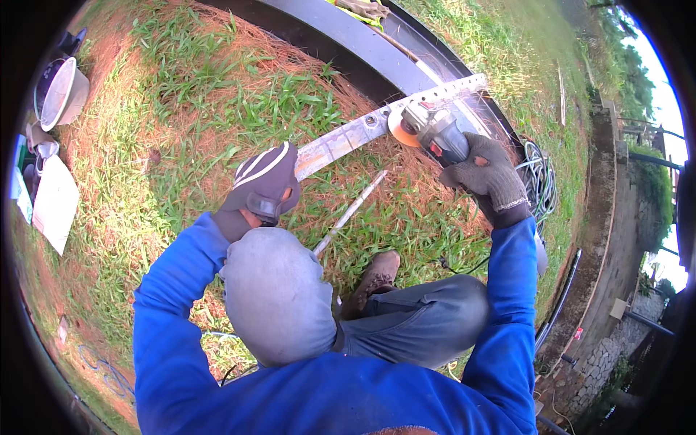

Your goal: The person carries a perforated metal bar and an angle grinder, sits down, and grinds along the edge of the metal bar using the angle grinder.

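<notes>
My right hand (491, 177), in a grey work glove, grips an angle grinder (433, 134) whose orange disc (403, 125) rests against a long flat metal bar (384, 119). My left hand (262, 185), in a dark glove with white stripes, clamps the near end of the same bar. The bar runs diagonally from my left hand up to the right, over grass. Both sleeves are blue. My knees in grey trousers and a brown boot (373, 279) are below the hands.
A thin metal rod (351, 212) lies on the grass under the bar. A large dark curved steel beam (348, 40) crosses the top. A metal bowl (61, 94) and white sheet (54, 206) lie left. Coiled cable (540, 181) lies right, beside a concrete kerb.
</notes>
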### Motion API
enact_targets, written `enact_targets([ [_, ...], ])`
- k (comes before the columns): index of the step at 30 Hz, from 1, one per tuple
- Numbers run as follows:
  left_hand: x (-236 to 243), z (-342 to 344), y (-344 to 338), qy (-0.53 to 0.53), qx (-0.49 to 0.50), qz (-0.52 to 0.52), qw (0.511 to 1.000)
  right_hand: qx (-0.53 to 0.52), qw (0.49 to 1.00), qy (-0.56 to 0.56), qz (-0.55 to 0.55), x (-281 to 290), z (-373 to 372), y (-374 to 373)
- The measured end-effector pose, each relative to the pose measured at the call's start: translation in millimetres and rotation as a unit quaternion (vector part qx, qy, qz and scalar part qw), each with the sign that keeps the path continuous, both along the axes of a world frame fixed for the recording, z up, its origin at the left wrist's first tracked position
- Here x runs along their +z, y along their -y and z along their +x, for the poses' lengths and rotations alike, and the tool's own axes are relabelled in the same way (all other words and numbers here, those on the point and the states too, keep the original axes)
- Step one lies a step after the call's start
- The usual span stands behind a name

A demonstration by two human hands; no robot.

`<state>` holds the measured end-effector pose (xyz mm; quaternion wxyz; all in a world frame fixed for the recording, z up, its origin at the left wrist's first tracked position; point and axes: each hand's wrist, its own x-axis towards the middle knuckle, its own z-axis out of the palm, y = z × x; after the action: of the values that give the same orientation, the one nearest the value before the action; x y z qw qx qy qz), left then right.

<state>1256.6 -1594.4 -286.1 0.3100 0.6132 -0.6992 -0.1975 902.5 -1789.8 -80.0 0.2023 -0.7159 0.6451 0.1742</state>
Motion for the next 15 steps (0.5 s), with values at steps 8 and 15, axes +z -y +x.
enact_targets([
  [8, -2.2, -8.9, -0.2, 0.0, 0.013, 0.007, 1.0, -0.021, 0.999, -0.017, 0.02, 2.3, 0.1, -0.4],
  [15, 11.4, 1.4, 4.4, 0.033, -0.008, 0.061, 0.998, 0.017, 0.999, -0.037, -0.023, 1.8, 11.2, 3.0],
])
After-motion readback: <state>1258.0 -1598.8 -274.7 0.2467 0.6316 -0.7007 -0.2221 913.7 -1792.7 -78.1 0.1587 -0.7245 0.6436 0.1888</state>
